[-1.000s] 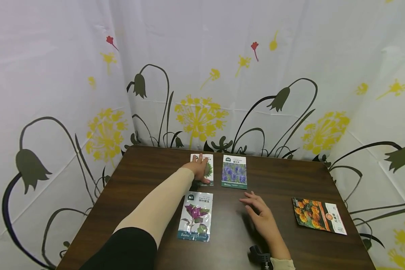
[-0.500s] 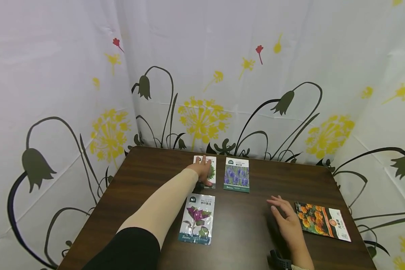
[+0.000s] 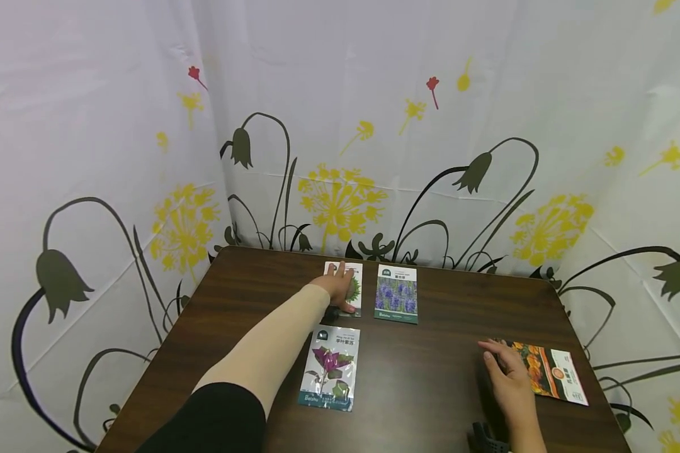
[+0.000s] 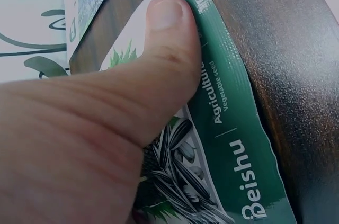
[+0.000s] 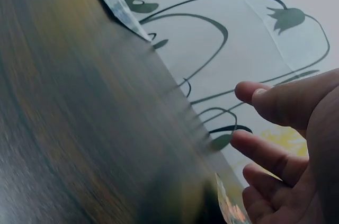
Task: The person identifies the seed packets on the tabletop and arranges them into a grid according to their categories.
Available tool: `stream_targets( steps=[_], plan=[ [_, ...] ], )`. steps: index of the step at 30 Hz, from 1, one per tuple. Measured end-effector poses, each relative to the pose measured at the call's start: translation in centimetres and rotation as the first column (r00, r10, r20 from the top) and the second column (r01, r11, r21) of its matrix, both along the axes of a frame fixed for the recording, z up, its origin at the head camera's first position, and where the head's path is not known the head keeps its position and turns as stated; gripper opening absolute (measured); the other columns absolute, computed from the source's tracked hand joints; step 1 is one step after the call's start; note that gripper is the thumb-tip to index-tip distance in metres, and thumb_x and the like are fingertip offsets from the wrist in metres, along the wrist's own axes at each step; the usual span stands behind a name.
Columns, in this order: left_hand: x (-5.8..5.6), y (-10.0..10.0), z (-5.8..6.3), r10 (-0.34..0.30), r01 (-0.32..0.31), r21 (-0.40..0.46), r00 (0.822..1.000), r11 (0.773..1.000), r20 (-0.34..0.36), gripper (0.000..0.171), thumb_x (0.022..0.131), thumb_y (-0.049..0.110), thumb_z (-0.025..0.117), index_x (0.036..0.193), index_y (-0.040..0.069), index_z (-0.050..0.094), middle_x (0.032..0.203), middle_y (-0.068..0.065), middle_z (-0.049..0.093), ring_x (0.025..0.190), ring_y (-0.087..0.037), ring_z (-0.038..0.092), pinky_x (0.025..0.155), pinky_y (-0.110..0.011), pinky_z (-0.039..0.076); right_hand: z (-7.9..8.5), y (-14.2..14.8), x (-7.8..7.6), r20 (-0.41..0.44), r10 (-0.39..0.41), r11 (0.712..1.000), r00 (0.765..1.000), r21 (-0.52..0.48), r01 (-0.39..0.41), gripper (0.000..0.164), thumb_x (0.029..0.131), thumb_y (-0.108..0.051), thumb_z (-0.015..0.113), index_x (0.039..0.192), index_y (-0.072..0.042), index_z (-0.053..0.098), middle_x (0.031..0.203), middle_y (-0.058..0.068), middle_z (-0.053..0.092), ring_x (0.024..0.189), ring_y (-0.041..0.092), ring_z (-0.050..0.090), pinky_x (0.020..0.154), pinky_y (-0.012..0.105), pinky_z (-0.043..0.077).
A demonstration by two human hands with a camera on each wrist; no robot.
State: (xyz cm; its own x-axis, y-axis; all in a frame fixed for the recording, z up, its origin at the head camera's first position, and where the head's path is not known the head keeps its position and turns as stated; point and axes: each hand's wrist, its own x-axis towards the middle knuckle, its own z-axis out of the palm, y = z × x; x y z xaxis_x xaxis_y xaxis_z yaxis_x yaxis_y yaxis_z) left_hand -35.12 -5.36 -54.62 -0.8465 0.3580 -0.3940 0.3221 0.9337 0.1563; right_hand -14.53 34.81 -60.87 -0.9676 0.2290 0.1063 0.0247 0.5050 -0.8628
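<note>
At the back of the table, my left hand (image 3: 335,289) rests on a white and green seed packet (image 3: 355,274) with its fingers spread. The left wrist view shows the thumb (image 4: 169,38) lying flat on this packet, which pictures striped sunflower seeds. My right hand (image 3: 510,384) is over the left end of an orange-flower seed packet (image 3: 555,374) on the right. Its fingers are loosely bent and hold nothing; whether they touch the packet I cannot tell. The right wrist view has the thumb and fingers apart, with a packet corner (image 5: 229,203) beneath.
A purple-flower lavender seed packet (image 3: 396,294) lies just right of the left hand's packet. Nearer the front is a silvery packet (image 3: 330,371) with a magenta-leaved plant. All lie on a dark wooden table (image 3: 419,390), with a flower-printed white curtain (image 3: 340,94) behind it.
My right hand has moved rightward from the middle of the table to the orange-flower packet. The left hand has stayed on its packet. The head view has shifted slightly.
</note>
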Motion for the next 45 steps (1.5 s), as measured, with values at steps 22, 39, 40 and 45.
stream_targets(
  steps=[22, 39, 40, 45],
  plan=[
    [-0.2, -0.2, -0.2, 0.006, -0.009, 0.063, 0.999, 0.998, 0.049, 0.117, 0.092, 0.053, 0.085, 0.176, 0.009, 0.016, 0.183, -0.024, 0.000, 0.170, -0.049, 0.004, 0.133, -0.061, 0.029, -0.1, 5.9, 0.5, 0.017, -0.176, 0.973, 0.984, 0.152, 0.171, 0.051, 0.102, -0.002, 0.072, 0.151, 0.005, 0.058, 0.163, 0.046, 0.028, 0.156, 0.064, 0.022, 0.116, 0.084, 0.027],
    [-0.6, -0.6, -0.6, 0.017, -0.023, 0.088, 0.998, 0.996, 0.066, 0.118, 0.092, 0.052, 0.085, 0.176, 0.010, 0.014, 0.183, -0.024, -0.003, 0.170, -0.049, 0.000, 0.133, -0.064, 0.026, -1.6, 6.0, 0.1, 0.076, -0.105, 0.962, 0.992, 0.260, 0.082, 0.032, 0.095, 0.002, 0.077, 0.125, 0.010, 0.071, 0.140, 0.042, 0.048, 0.145, 0.063, 0.038, 0.117, 0.075, 0.032],
    [-0.6, -0.7, -0.6, 0.019, -0.025, 0.090, 0.997, 0.996, 0.068, 0.117, 0.092, 0.052, 0.085, 0.176, 0.010, 0.015, 0.183, -0.024, -0.003, 0.170, -0.049, 0.000, 0.133, -0.064, 0.026, -1.7, 6.0, 0.1, 0.070, -0.113, 0.962, 0.991, 0.258, 0.091, 0.034, 0.094, 0.002, 0.078, 0.126, 0.010, 0.071, 0.140, 0.042, 0.048, 0.146, 0.063, 0.038, 0.117, 0.074, 0.032],
    [-0.6, -0.8, -0.6, 0.018, -0.024, 0.091, 0.997, 0.996, 0.072, 0.117, 0.092, 0.051, 0.085, 0.176, 0.010, 0.015, 0.184, -0.023, -0.003, 0.170, -0.048, 0.000, 0.133, -0.063, 0.027, -1.8, 6.0, 0.1, 0.087, -0.136, 0.968, 0.987, 0.221, 0.114, 0.047, 0.093, 0.003, 0.079, 0.136, 0.011, 0.063, 0.154, 0.044, 0.041, 0.155, 0.065, 0.026, 0.124, 0.076, 0.025]
  ],
)
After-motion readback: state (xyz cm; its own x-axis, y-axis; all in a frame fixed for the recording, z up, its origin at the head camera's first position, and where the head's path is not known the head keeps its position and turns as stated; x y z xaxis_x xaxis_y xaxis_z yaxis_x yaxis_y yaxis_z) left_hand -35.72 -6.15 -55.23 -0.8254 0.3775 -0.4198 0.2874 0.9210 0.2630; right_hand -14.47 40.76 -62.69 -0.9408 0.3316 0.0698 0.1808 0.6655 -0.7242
